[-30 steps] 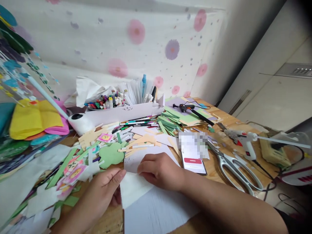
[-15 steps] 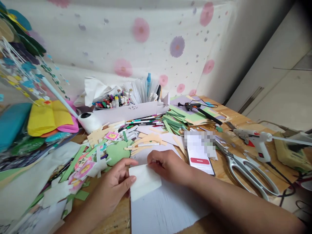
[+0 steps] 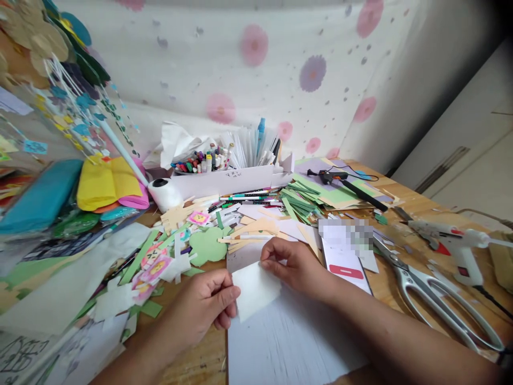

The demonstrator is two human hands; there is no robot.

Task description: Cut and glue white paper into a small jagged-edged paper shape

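Note:
A small white piece of paper (image 3: 256, 291) is between my two hands, above a pale grey-white sheet (image 3: 280, 347) with fine cut marks. My right hand (image 3: 294, 267) pinches its top edge with thumb and forefinger. At the paper's left edge my left hand (image 3: 210, 302) is closed, with the thumb pressed against the curled forefinger. A green cloud-shaped cutout (image 3: 208, 246) and several beige paper strips (image 3: 256, 230) lie just beyond the hands.
To the right are a phone (image 3: 344, 262), large scissors (image 3: 436, 299) and a white glue gun (image 3: 460, 246). A black glue gun (image 3: 340, 184) rests on coloured paper. Behind stands a box of markers (image 3: 228, 182). Paper scraps (image 3: 152, 272) cover the left side.
My left thumb and fingers have closed together at the paper's left edge; before, they were spread apart. The right hand keeps its pinch. The view has shifted left, so everything appears further right.

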